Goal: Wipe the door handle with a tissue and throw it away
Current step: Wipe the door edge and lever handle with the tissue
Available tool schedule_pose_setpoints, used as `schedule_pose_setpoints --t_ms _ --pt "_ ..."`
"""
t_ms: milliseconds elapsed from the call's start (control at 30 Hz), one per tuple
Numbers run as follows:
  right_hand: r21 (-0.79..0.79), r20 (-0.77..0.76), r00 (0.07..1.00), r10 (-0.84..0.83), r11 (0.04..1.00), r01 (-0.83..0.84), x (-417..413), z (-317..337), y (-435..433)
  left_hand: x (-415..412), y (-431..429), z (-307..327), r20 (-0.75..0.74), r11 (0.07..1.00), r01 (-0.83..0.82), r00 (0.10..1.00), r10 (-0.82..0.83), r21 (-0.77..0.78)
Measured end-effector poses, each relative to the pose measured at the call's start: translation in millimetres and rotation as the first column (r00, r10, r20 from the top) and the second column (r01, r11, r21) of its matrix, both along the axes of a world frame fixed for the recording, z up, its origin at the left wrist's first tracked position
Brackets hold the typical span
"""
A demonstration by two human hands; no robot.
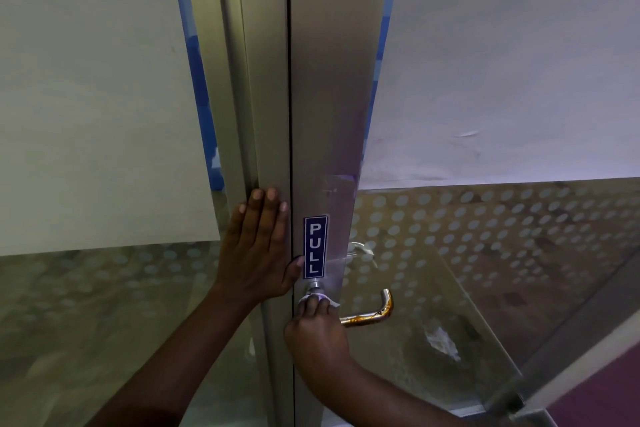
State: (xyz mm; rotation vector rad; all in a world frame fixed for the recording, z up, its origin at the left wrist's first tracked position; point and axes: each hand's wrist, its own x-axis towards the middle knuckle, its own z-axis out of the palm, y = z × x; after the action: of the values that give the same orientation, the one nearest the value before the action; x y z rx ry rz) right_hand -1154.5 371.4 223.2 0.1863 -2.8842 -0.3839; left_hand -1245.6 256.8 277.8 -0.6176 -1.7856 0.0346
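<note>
Pressing flat, fingers spread and holding nothing, the left hand [258, 246] lay against the metal door frame [270, 114]. Right hand [317, 329] closed around a white tissue [320, 298], mostly hidden beneath the fingers, at the door handle [372, 314] base. Rusted handle end stayed exposed below the PULL sign [315, 247].

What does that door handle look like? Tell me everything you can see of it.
The door handle is a metal lever, silvery at its round base under the blue PULL sign and stained with orange-brown, rust-like patches along the bar. The bar runs out to the right and bends upward at its end. It is fixed to the grey metal door frame beside dotted glass. The right hand presses a white tissue against the part near the base; the far end is bare.
</note>
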Motion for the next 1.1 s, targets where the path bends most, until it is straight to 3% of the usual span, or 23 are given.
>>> schedule_pose_setpoints --t_ms 267,467,600,767,1100 --pt "0.082 -0.197 0.958 0.209 0.977 -0.196 1 -16 26 -5 3 -5 -0.034 0.998 -0.062 0.998 0.061 -0.006" --pt "0.120 -0.235 0.868 0.438 0.899 -0.422 11 -17 63 -5 4 -5 -0.040 0.997 -0.071 0.997 0.071 0.007" --pt "0.130 -0.271 0.827 0.493 0.870 -0.476 11 -10 85 -5 4 -5 -0.038 0.997 -0.080 0.996 0.079 -0.003" --pt "0.109 -0.283 0.840 0.463 0.886 -0.451 8 -10 80 -6 3 -5 -0.039 0.996 -0.085 0.996 0.085 0.000" --pt "-0.013 -0.246 0.958 0.148 0.988 -0.156 2 -22 31 -7 4 -6 -0.054 0.996 -0.087 0.995 0.087 -0.001"
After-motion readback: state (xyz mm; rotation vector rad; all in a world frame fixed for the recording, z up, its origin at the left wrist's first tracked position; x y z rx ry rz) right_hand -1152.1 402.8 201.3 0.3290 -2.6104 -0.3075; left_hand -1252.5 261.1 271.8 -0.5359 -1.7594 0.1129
